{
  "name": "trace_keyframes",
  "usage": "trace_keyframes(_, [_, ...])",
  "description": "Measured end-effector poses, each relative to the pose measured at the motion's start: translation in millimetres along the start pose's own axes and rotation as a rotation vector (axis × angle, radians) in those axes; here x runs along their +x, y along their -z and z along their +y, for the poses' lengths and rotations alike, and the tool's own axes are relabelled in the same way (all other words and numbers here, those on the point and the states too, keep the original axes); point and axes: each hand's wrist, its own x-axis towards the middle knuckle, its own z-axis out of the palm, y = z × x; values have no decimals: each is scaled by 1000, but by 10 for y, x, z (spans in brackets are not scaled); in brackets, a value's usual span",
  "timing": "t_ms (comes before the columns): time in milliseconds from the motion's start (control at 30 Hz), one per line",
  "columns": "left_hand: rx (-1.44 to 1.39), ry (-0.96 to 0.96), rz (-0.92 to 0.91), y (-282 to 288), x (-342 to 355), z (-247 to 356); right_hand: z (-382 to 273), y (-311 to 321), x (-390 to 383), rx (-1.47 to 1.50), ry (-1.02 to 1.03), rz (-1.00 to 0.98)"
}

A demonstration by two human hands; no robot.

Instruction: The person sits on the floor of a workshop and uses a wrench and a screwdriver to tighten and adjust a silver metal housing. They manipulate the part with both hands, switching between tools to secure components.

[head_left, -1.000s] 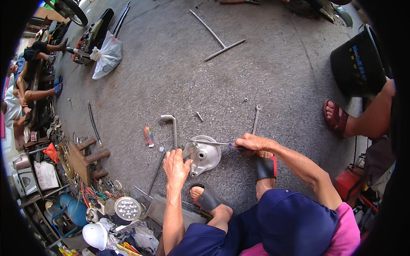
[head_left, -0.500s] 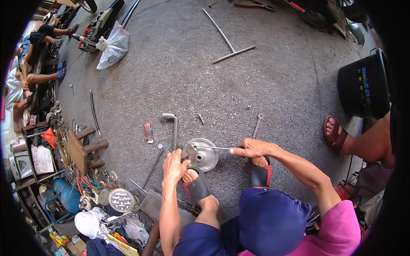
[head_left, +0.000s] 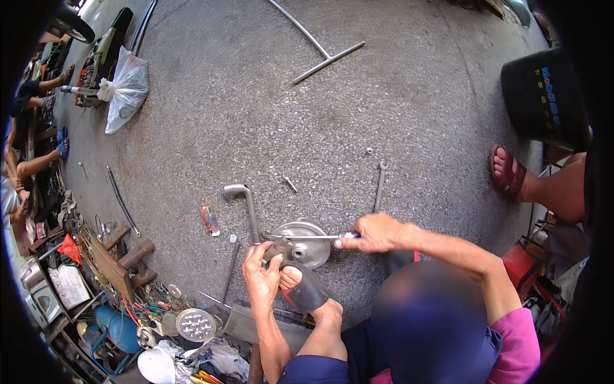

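Note:
A round silver metal plate (head_left: 313, 253), like a drum brake plate with a hub hole, sits tilted beside my left foot. My left hand (head_left: 261, 274) grips its left side with thumb and fingers, at a dark arm on the plate. My right hand (head_left: 378, 233) is closed around the handle of a screwdriver (head_left: 313, 237). The screwdriver's shaft points left across the plate's upper part, and its tip is close to my left fingertips. Exactly what the tip touches is hard to make out.
Around lie a bent metal pipe (head_left: 252, 214), a spanner (head_left: 382, 182), a small bolt (head_left: 291, 185), a colourful packet (head_left: 208, 219) and a T-handle tool (head_left: 329, 61). A black bucket (head_left: 534, 96) and another person's sandalled foot (head_left: 506, 169) are at right. A wooden stool (head_left: 109, 262) stands left among clutter.
The view has shifted, so floor things sit farther up and left. The plate looks more tilted, and my left fingers have moved up near the screwdriver's tip. Both hands keep their holds.

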Motion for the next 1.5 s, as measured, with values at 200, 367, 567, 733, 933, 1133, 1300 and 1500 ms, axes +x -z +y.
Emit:
trace_keyframes(200, [-296, 137, -110, 70, 71, -408, -465, -297, -233, 69, 4, 96])
trace_keyframes(367, [125, 141, -52, 41, -18, 18, -285, -338, -40, -53, 12, 142])
trace_keyframes(567, [252, -35, -16, 39, -66, 87, -182, -345, -14, -63, 16, 142])
trace_keyframes(733, [73, -41, -104, 46, 72, -254, -39, -346, 137, -145, 20, 161])
trace_keyframes(933, [228, -54, -25, 65, -64, 9, 16, -329, 152, -138, 64, 197])
trace_keyframes(1133, [79, -46, -8, 38, -62, -229, -61, -330, 185, -146, 41, 173])
trace_keyframes(1300, [-225, 39, -146, 98, 100, -517, -151, -451, 213, -126, 24, 223])
trace_keyframes(1500, [-132, 137, 3, 38, 72, -415, -146, -470, 218, -120, 16, 253])
